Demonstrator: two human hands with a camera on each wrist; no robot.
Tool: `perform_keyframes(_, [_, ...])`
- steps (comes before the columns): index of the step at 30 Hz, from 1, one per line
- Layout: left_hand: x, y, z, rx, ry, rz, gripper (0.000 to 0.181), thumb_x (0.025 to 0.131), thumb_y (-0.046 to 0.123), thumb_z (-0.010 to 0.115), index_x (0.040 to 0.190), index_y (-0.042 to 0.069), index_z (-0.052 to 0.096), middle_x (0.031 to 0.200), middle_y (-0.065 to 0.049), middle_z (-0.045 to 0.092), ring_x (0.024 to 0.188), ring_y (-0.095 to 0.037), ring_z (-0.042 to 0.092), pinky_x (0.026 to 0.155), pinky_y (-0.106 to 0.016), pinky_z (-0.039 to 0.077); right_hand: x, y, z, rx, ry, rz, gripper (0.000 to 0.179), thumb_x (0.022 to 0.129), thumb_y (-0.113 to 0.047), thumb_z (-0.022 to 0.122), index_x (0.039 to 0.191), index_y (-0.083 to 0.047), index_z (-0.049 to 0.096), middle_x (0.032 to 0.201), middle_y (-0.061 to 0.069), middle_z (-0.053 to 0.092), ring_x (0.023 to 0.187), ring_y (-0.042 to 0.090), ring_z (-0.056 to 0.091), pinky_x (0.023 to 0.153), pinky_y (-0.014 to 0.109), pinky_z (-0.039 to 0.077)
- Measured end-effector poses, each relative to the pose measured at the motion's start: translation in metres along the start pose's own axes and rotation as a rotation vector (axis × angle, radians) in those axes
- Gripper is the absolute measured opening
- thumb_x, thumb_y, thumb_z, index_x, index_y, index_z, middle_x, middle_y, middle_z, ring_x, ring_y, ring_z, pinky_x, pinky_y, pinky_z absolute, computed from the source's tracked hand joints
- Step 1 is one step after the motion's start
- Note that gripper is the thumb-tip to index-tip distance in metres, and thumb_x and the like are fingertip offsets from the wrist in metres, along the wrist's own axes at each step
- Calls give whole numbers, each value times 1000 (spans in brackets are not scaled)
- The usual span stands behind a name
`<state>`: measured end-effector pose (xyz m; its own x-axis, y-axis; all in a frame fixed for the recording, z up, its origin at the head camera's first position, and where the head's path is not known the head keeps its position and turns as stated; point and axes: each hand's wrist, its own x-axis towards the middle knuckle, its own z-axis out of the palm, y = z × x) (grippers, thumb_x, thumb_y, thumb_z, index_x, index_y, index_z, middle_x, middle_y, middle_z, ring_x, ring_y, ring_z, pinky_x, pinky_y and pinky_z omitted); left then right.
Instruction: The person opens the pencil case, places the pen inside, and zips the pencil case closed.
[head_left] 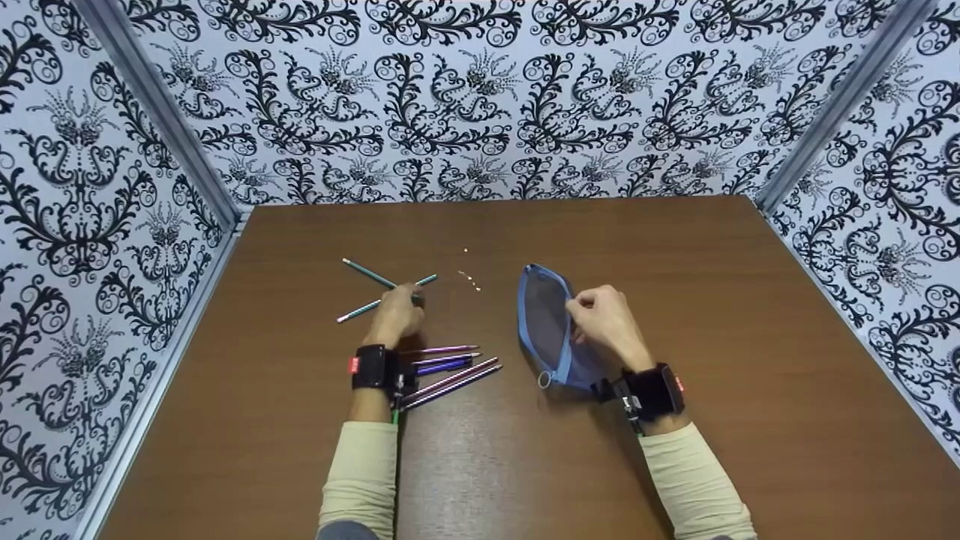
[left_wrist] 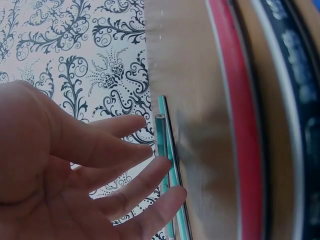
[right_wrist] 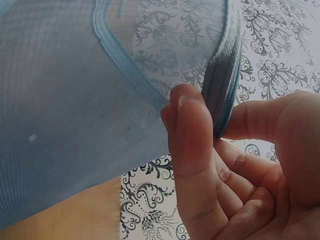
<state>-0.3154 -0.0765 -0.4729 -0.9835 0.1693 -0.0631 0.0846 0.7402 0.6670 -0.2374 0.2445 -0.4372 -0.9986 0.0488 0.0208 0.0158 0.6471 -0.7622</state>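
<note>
My left hand (head_left: pixel 399 311) is over the crossed green pencils (head_left: pixel 367 271) on the left of the table. In the left wrist view its fingers are spread and loosely extended, with the fingertips (left_wrist: pixel 176 197) right at the green pencils (left_wrist: pixel 175 172). My right hand (head_left: pixel 609 322) pinches the zippered edge of a blue mesh pouch (head_left: pixel 521 322) between thumb and fingers. The pouch's mouth gapes toward the left, its zipper pull at the near end. In the right wrist view the see-through mesh (right_wrist: pixel 75 125) hangs from the pinched zipper edge (right_wrist: pixel 220 85).
Several pink, purple and striped pencils (head_left: pixel 454 380) lie beside a blue pen (head_left: pixel 444 366), near my left wrist. Small pale bits (head_left: pixel 470 280) are scattered farther back on the brown table (head_left: pixel 675 255). Patterned walls (head_left: pixel 480 97) enclose the back and sides.
</note>
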Motion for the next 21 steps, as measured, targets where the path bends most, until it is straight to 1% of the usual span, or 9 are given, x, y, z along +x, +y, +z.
perform_keyframes(4, [1,-1,0,28,9,17,52,82,-7,55,134,-2,57,132,-24,59,125,-39,52,106,-48,44,0,0,-1,-2,-7,9,26,94,-17,56,85,1,74,63,7,68,50,18,65,49,31,56])
perform_keyframes(7, [3,-1,0,75,36,19,48,81,-7,60,128,-1,62,127,-23,62,125,-41,51,105,-49,44,0,0,0,-6,-13,10,26,94,-17,56,87,1,74,63,7,68,50,18,65,49,31,57])
perform_keyframes(10, [3,-1,-1,143,65,23,44,81,-4,64,124,0,65,121,-22,66,121,-42,53,101,-51,47,0,0,0,-6,-14,13,25,94,-17,57,88,1,74,64,7,68,50,18,65,50,31,57])
perform_keyframes(13, [4,-2,-1,214,85,29,34,81,-1,67,115,1,69,115,-22,68,116,-42,56,95,-53,49,0,1,0,-8,-13,11,25,94,-16,57,88,1,74,63,7,68,50,18,65,49,31,57])
perform_keyframes(17, [5,-2,-3,294,79,33,23,81,0,69,104,2,71,109,-22,70,111,-43,59,88,-55,51,1,2,1,-10,-9,-11,26,94,-16,56,86,1,74,61,7,67,48,17,65,48,30,56])
perform_keyframes(21, [7,-2,-4,330,71,40,21,81,0,69,102,2,72,110,-21,70,110,-42,59,86,-56,53,1,2,3,-13,4,-44,27,93,-15,55,80,1,73,59,6,66,46,16,64,46,29,56])
